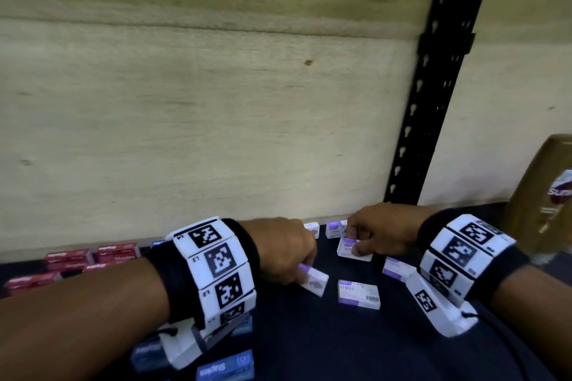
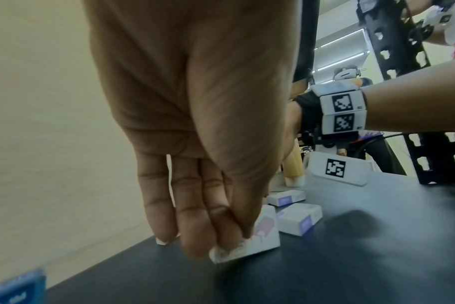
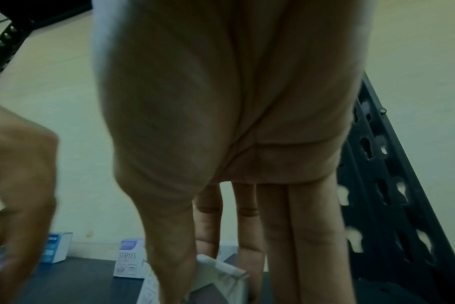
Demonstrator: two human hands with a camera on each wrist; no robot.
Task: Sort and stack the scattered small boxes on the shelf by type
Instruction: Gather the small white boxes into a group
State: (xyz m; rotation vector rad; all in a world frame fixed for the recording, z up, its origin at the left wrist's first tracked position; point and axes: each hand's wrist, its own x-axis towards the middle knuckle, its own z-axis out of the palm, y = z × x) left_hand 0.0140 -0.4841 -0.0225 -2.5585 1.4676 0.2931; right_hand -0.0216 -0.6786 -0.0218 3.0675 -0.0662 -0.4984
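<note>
Small staple boxes lie on a dark shelf (image 1: 309, 334). My left hand (image 1: 288, 254) pinches a white-and-purple box (image 1: 314, 280) between thumb and fingers, tilted just above the shelf; the same box (image 2: 249, 240) shows in the left wrist view. My right hand (image 1: 371, 235) grips another white-and-purple box (image 1: 351, 249), seen under the fingers (image 3: 221, 275) in the right wrist view. A loose purple box (image 1: 359, 289) lies flat between my hands. More purple boxes (image 1: 335, 227) stand by the back wall.
Red boxes (image 1: 89, 255) sit in a group at the back left. Blue boxes (image 1: 226, 366) lie near the front under my left wrist. A tan bottle (image 1: 544, 195) stands at the right. A black perforated upright (image 1: 433, 77) rises behind my right hand.
</note>
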